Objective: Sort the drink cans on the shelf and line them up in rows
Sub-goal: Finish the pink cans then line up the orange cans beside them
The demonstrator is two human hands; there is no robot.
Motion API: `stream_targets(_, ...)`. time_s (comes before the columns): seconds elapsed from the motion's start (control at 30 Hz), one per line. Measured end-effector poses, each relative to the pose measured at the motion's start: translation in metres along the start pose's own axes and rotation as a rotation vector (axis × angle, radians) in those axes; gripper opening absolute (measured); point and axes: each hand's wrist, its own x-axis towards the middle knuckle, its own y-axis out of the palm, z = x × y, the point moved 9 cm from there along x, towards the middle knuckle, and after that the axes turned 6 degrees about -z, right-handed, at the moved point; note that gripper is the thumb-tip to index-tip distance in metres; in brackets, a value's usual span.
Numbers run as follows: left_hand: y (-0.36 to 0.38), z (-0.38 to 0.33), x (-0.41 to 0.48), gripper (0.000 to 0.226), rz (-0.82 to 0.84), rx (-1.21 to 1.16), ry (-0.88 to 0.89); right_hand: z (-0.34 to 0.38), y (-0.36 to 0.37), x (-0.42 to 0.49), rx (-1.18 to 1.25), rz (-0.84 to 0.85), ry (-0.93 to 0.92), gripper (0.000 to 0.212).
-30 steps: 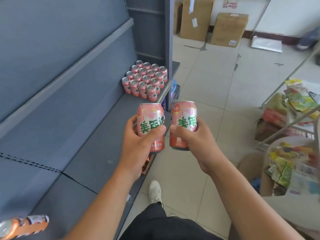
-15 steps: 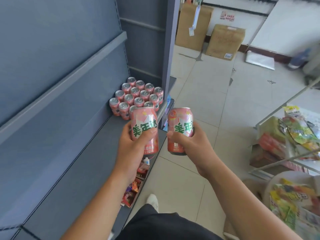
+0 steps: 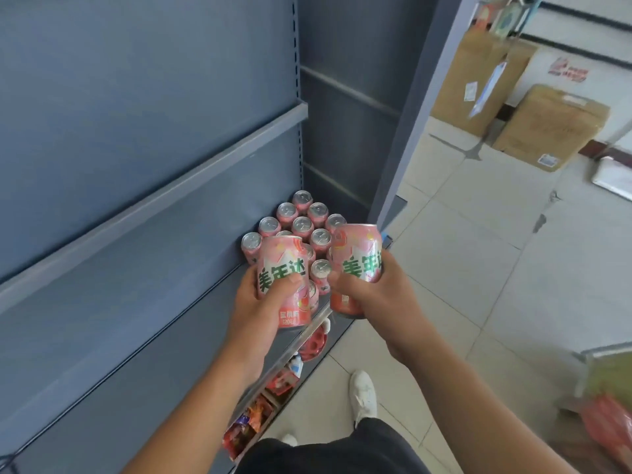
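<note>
Left hand (image 3: 254,304) wrapped round upright pink can (image 3: 282,268) — right hand (image 3: 371,292) gripping second pink can (image 3: 355,260), just beside first. Cluster of cans (image 3: 301,224) stands on grey shelf (image 3: 136,323) just beyond both hands, rows partly hidden behind held cans.

We see bright, even daylight on pale floor tiles (image 3: 478,268) at right; grey shelf (image 3: 136,302) stays dimmer, flat, no hard shadows. We note soft glare on can tops (image 3: 302,224) at shelf's far end. We find right edge smeared: snack packets (image 3: 608,422) blurred. Wide-angle bend bows shelf upright (image 3: 420,107). Centre sharp, can lettering legible.
</note>
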Motion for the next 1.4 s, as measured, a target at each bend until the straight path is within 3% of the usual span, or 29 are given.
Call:
stream_targets(0.27,0.023,-0.002,0.019,0.025,-0.274,-0.062,-0.022,0.007,0.004,0.069,-0.129,0.282,0.020,0.040)
stream_targets(0.43,0.007,0.004,0.023,0.026,-0.419,-0.089,-0.055,-0.004,0.032,0.096,-0.210,0.365,0.043,0.065)
stream_targets(0.53,-0.013,0.018,0.030,0.033,-0.503,-0.149,-0.115,-0.013,0.055,0.109,-0.277,0.397,0.045,0.045)
stream_targets(0.67,-0.043,0.036,0.045,0.040,-0.543,-0.164,-0.175,-0.021,0.090,0.123,-0.323,0.402,0.041,0.039)
stream_targets(0.93,-0.088,0.053,0.092,0.044,-0.594,-0.150,-0.179,-0.048,0.148,0.160,-0.470,0.379,0.013,0.071)
stream_targets(1.13,-0.120,0.075,0.118,0.064,-0.687,-0.050,-0.208,-0.065,0.190,0.180,-0.457,0.518,0.037,0.062)
stream_targets(1.4,-0.147,0.103,0.148,0.063,-0.809,-0.066,-0.196,-0.104,0.237,0.214,-0.541,0.604,-0.002,0.053)
